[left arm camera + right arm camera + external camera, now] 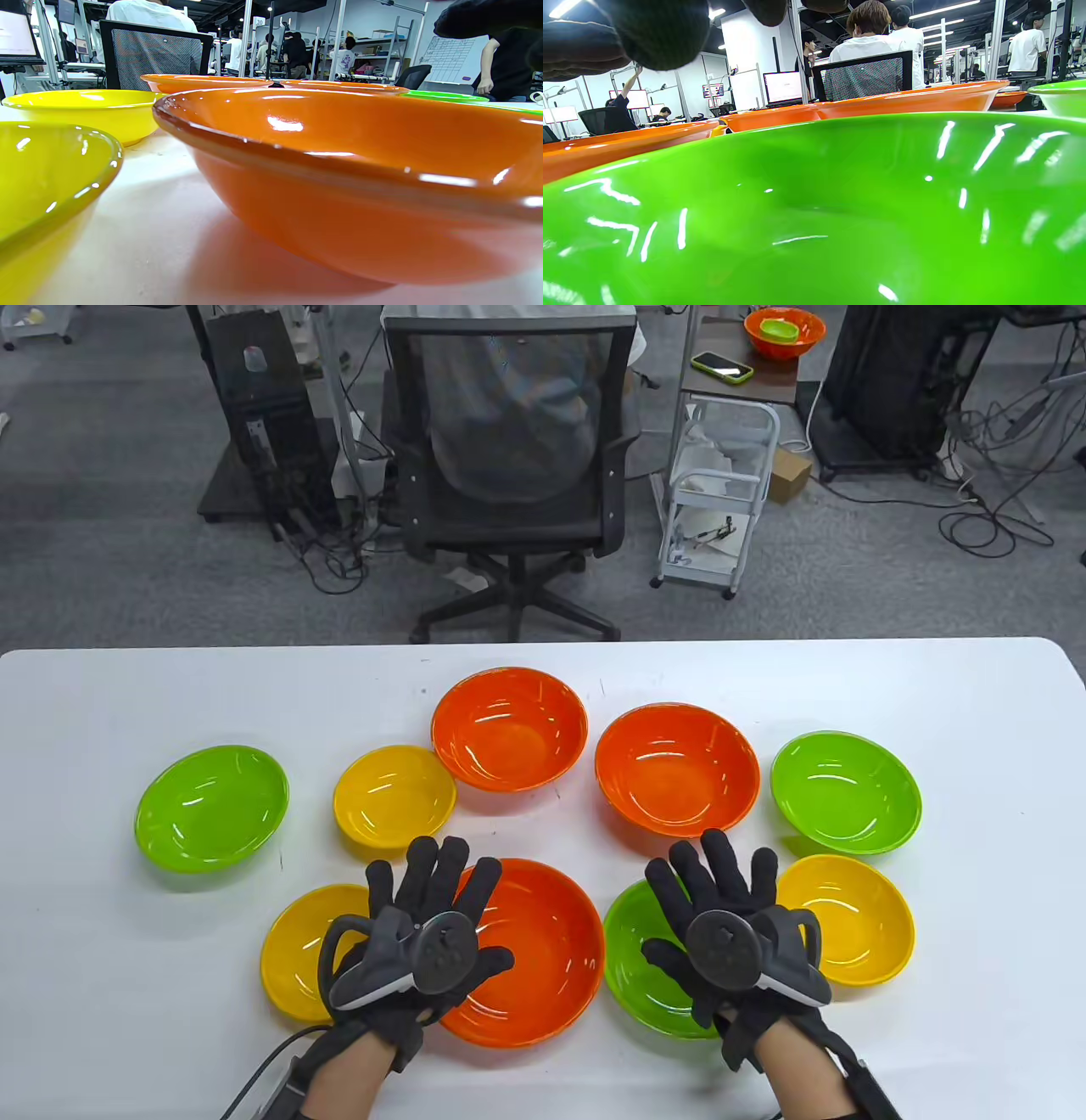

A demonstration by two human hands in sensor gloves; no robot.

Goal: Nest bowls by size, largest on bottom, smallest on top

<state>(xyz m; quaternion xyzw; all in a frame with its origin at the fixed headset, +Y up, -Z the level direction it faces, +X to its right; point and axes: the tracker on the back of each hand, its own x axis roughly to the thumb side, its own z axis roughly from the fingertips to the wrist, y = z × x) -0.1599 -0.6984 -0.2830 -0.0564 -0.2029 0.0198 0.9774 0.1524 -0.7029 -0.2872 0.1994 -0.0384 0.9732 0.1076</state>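
Note:
Several bowls sit apart on the white table (102, 984): three orange, three green, three yellow. My left hand (437, 891) hovers flat with fingers spread over the left rim of the near orange bowl (543, 959), which fills the left wrist view (360, 182), and beside the near yellow bowl (293, 950). My right hand (721, 882) hovers flat with fingers spread over the near green bowl (636, 976), which fills the right wrist view (814, 212). Neither hand holds anything.
Further back stand two orange bowls (509, 729) (676, 770), a yellow bowl (393, 797), and green bowls at far left (212, 806) and right (844, 793). Another yellow bowl (857, 920) sits by my right hand. An office chair (509, 458) stands beyond the table.

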